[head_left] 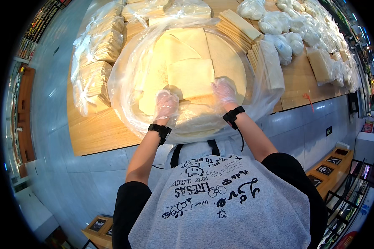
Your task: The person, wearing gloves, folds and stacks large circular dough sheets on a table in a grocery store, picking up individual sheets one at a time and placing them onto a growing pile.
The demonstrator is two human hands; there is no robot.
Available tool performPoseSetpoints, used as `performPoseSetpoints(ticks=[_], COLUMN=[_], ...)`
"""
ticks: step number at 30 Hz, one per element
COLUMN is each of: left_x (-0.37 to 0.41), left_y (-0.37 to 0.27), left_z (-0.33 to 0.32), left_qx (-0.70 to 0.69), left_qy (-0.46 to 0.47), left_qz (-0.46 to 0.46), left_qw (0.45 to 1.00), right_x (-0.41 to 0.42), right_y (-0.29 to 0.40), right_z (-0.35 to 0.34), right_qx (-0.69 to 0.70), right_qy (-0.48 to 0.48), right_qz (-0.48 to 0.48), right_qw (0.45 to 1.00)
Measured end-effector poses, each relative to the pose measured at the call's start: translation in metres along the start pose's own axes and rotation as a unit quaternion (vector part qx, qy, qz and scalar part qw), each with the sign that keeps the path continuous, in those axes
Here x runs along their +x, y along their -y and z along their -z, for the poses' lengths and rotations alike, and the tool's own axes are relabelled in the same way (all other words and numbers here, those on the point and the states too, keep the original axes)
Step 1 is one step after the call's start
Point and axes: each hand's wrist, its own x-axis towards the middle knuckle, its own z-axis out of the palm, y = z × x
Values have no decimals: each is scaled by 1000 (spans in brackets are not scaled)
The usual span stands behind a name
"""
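A wide round stack of thin pale-yellow sheets, probably flatbread or tofu skin (227, 56), lies on the table inside an opened clear plastic bag (121, 81). On top of it rests a folded, roughly square sheet (191, 76). My left hand (166, 104), in a clear plastic glove, is curled at the square's lower left corner. At its lower right edge, my gloved right hand (225, 91) has its fingers bent around the side. Both hands appear to grip the folded sheet, though the fingertips are partly hidden. Black bands circle both wrists.
Bagged stacks of cut sheets (95, 77) line the wooden table's (109, 133) left side. Unbagged strips (240, 26) and a wrapped stack (269, 65) lie at right. Beyond them are bags of white round buns (277, 23). A red tie (308, 99) hangs near the front edge.
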Motion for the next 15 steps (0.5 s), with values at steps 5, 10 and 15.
performPoseSetpoints(ticks=[5, 10, 15], left_x=[14, 28, 39], left_y=[-17, -24, -25], left_z=[9, 3, 12], left_qx=[-62, -95, -134], left_qy=[-79, -58, -34], left_qz=[158, 86, 74], left_qw=[982, 990, 988], right_x=[3, 3, -2], right_y=[-2, 2, 16], right_z=[-7, -5, 6], right_qx=[-36, -52, -61], right_qy=[-19, -29, -35], right_qz=[20, 20, -34], right_qw=[999, 998, 997])
